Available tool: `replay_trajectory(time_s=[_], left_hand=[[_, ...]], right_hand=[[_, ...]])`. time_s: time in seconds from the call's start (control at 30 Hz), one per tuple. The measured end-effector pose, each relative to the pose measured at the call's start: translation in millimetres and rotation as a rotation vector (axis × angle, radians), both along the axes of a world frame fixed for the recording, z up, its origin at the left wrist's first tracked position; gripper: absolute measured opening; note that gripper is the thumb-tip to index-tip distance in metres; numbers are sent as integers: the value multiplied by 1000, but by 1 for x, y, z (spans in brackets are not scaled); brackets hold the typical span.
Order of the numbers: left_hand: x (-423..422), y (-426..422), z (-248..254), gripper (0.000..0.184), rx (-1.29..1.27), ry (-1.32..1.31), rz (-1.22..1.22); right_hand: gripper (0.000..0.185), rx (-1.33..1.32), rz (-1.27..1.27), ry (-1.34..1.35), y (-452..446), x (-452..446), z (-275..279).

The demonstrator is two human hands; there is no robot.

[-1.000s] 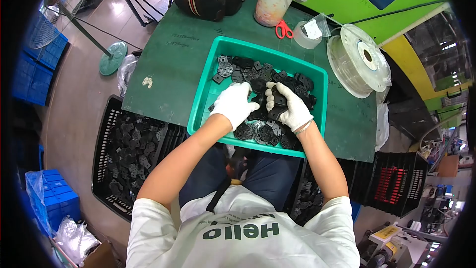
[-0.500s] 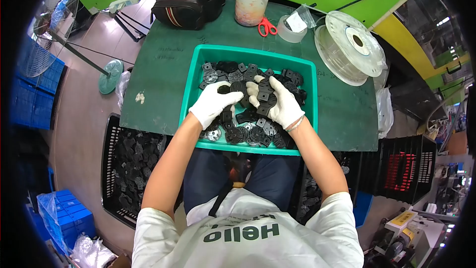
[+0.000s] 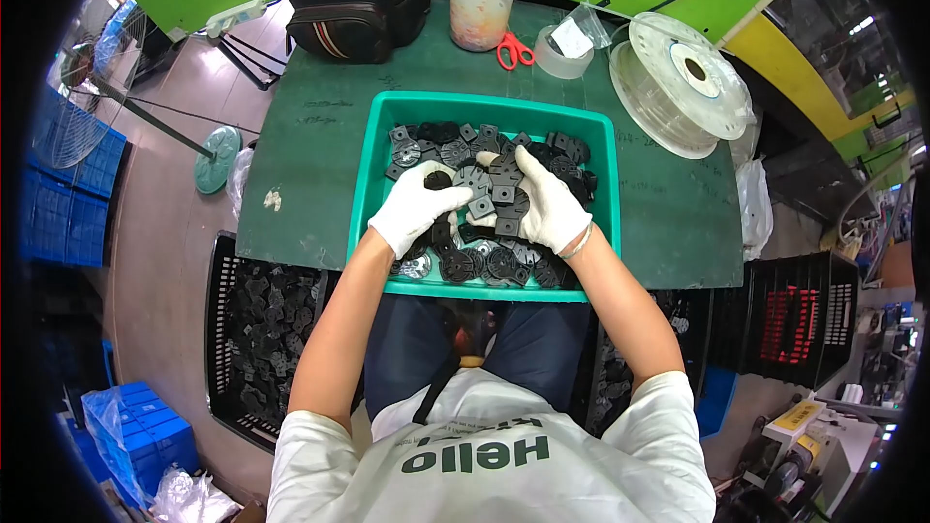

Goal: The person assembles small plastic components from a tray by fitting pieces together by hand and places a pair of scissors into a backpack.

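Note:
A teal tray (image 3: 366, 174) on the green table holds a loose layer of black plastic parts (image 3: 460, 264). Over its left half, my left hand (image 3: 418, 205), in a white glove, pinches a black part (image 3: 475, 189) between thumb and fingers. My right hand (image 3: 548, 201), gloved too, is wrapped round several black parts (image 3: 507, 179) held one above another. The two hands are close together, and the part in the left one lies right beside those in the right. The left fingertips are partly hidden under the part.
Behind the tray are a black backpack (image 3: 351, 2), a white bottle (image 3: 480, 0), red scissors (image 3: 515, 51) and a tape roll (image 3: 562, 53). A clear spool (image 3: 668, 87) stands at the right. Black crates (image 3: 221, 329) of parts flank my legs.
The view has shifted, so the tray appears further left. My left hand has taken hold of a part and brought it beside the parts in my right hand, which have turned toward the camera.

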State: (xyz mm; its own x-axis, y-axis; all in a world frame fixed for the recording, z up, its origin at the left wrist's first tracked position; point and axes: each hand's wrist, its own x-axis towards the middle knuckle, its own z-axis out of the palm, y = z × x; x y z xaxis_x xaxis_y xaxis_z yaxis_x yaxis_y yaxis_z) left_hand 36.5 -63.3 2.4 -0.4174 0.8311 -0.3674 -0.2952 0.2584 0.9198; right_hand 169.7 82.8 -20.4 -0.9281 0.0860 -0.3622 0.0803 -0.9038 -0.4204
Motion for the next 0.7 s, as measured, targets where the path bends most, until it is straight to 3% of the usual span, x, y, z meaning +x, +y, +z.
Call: replay_trajectory(time_s=[0.07,0.13,0.27,0.33,0.4,0.47,0.6,0.7], left_hand=[[1,1,0,30,1,24,51],[1,2,-2,33,3,56,39],[8,1,2,29,12,43,-20],[11,-1,-2,35,179,-287,30],[17,-1,10,59,79,-435,110],[17,-4,7,65,112,-582,109],[20,-4,5,66,143,-742,146],[24,-1,-3,56,195,-901,279]], right_hand=[[50,-16,-4,28,-2,0,3],[41,105,5,52,-3,1,6],[43,276,33,119,-2,9,3],[49,339,-17,79,5,15,11],[54,531,-59,128,6,32,34],[54,373,-192,102,-5,60,60],[59,481,-95,102,-15,161,61],[55,383,-217,-164,-34,228,20]])
